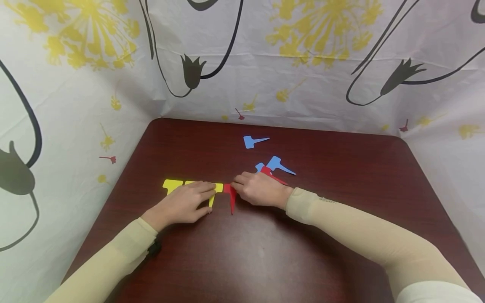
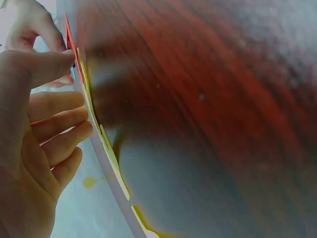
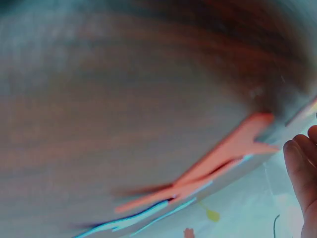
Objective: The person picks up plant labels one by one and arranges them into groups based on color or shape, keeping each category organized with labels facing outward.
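Red tag (image 1: 232,196) lies on the dark brown bench (image 1: 227,252), at the right end of a row, and its narrow stem points towards us. Just beside it, on the left, we see the near yellow tag (image 1: 218,188), then the middle yellow tag (image 1: 191,182), mostly covered, and the far-left yellow tag (image 1: 172,184); these 3 make the rest of the row.

Our left hand (image 1: 183,204) rests over the yellow tags with its fingers extended and relaxed, gripping nothing; its thumb is at the stem tip of the near yellow tag. Our right hand (image 1: 259,189) has its fingers bent, and with the fingertips we hold the red tag by its right edge.

Behind the right hand, we notice 1 second red tag (image 1: 267,170), which lies partly over a blue tag (image 1: 259,166). Another blue tag (image 1: 275,162) is next to them, with its stem to the right, and 1 more blue tag (image 1: 248,142) lies apart, nearer to the white cloth (image 1: 235,42) with printed flowers.
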`<state>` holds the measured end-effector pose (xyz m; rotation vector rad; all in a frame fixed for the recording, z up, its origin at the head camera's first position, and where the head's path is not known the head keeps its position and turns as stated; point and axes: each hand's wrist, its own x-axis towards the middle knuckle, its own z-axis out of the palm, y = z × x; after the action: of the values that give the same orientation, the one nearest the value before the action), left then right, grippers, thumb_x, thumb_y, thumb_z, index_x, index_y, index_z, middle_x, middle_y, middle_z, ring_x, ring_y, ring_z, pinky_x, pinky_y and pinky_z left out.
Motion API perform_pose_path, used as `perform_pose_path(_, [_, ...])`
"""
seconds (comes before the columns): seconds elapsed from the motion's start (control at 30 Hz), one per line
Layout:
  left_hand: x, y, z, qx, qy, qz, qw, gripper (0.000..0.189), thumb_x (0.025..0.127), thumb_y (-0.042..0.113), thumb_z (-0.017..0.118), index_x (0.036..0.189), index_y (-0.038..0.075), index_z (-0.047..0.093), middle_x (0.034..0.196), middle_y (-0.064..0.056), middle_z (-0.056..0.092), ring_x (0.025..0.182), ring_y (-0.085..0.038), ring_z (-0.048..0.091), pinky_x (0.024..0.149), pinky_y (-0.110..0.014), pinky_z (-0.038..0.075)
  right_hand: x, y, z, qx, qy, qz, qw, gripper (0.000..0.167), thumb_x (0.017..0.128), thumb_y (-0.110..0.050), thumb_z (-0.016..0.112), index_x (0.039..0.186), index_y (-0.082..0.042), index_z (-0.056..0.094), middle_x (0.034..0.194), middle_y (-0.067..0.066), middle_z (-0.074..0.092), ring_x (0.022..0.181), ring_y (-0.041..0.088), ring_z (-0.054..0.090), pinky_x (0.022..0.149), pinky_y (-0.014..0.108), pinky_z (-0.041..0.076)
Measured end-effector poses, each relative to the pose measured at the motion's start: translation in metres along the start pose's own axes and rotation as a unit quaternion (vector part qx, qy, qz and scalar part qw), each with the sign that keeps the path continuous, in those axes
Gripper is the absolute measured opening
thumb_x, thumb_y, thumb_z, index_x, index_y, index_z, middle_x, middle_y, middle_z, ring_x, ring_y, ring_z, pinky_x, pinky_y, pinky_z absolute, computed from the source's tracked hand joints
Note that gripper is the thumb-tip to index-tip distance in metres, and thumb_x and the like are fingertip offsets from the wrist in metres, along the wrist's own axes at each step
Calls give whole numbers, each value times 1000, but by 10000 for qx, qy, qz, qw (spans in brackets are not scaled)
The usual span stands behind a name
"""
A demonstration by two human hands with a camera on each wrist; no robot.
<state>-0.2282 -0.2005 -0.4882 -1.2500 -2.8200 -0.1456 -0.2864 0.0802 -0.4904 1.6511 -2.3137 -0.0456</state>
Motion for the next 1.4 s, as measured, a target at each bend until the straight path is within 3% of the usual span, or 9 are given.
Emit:
perform_pose_path(0.17, [2, 0, -4, -98, 212, 38, 9997, 55, 91, 39, 72, 135, 7, 64, 142, -11, 57, 131, -27, 53, 106, -43, 45, -3, 12, -11, 25, 224, 170, 9996, 35, 88, -18, 76, 121, -6, 72, 112, 6, 70, 96, 18, 65, 71, 29, 59])
perform_pose_path(0.57, [17, 13, 1, -214, 324, 31, 9992, 55, 93, 42, 69, 138, 11, 63, 143, -10, 57, 132, -27, 53, 107, -42, 45, -27, 32, -21, 381, -165, 585, 9974, 34, 89, -16, 74, 122, -10, 71, 113, 2, 67, 98, 18, 64, 73, 30, 58])
perform_pose_path(0.9, [32, 31, 5, -200, 268, -83, 9994, 62, 91, 47, 70, 141, 10, 61, 144, -10, 56, 129, -27, 55, 102, -42, 49, -43, 31, -18, 552, -46, 941, 9940, 22, 89, -23, 74, 107, -11, 76, 96, 0, 63, 85, 15, 58, 71, 31, 55])
perform_pose_path(1.13, [39, 39, 6, -60, 103, -91, 9999, 65, 92, 51, 68, 141, 9, 60, 145, -9, 55, 131, -26, 54, 104, -41, 48, -38, 25, -12, 285, 3, 1117, 9933, 20, 88, -30, 76, 99, -13, 77, 90, 0, 60, 83, 16, 57, 72, 32, 53])
perform_pose_path(1.4, [44, 38, 12, -81, 11, -205, 9998, 65, 93, 54, 66, 141, 11, 60, 145, -6, 55, 131, -23, 54, 104, -39, 47, -31, 21, -5, -6, 95, 1278, 9918, 16, 88, -29, 76, 91, -13, 76, 86, 1, 58, 80, 19, 57, 67, 33, 50])
